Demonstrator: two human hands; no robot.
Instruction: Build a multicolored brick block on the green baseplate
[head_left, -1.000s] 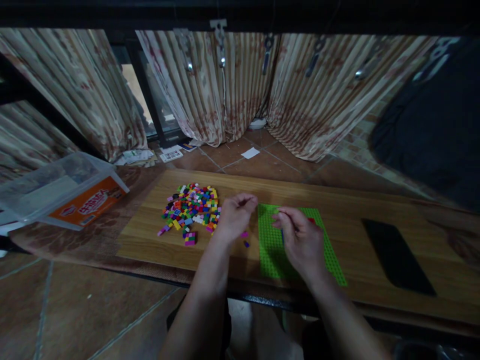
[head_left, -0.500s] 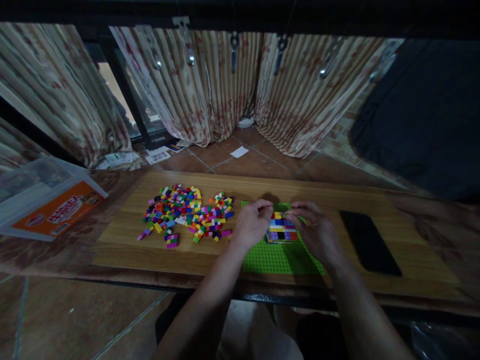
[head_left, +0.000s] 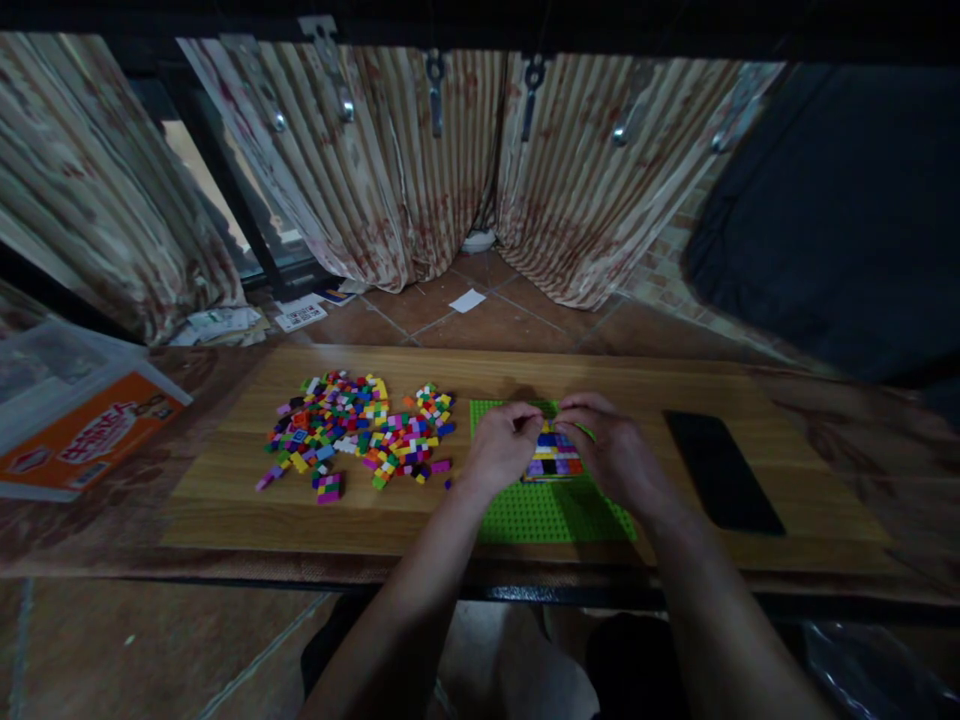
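Note:
A block of stacked colourful toy bricks (head_left: 553, 466) stands on a green studded baseplate (head_left: 551, 516), striped in purple, white, blue and yellow on the side facing me. At its left far corner is my left hand (head_left: 504, 446), thumb and forefinger pinched together; whatever lies between them is too small to make out. My right hand (head_left: 616, 448) curls over the far right part of the block, fingers bent and thumb close to the left fingertips. Its fingers hide the block's far top, so what they grip cannot be seen.
Loose toy bricks (head_left: 345, 425) lie in a spread heap on the wooden board (head_left: 240, 510), with a small joined brick piece (head_left: 328, 488) in front. A black phone-like slab (head_left: 724, 470) lies to the right. A clear tub with an orange label (head_left: 97, 425) stands far left.
My right hand has moved in toward the left one, its fingertips now nearer the left pinch over the block. The whole view has shifted slightly.

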